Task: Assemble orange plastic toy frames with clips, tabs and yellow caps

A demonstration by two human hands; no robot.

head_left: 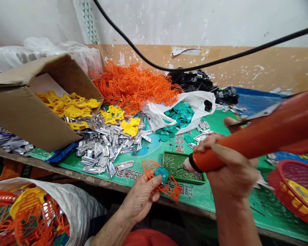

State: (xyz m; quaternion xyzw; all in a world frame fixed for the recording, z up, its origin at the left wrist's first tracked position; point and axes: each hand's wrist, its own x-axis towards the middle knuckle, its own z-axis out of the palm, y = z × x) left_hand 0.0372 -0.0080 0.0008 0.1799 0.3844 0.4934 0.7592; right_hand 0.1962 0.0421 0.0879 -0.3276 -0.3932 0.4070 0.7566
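Peeling plaster wall (195,20) rises behind a green-covered workbench (149,147) heaped with orange plastic lattice (133,85) and silver foil pieces (102,147). From the head camera, the left hand (140,200) grips a small orange lattice frame (173,189) bearing a teal tag (161,174), its long axis slanting from far left to near right. The right hand (228,167) is clenched round an orange tubular tool (246,147), its tip pointing left toward the frame, just apart from it, above a green perforated tray (183,167).
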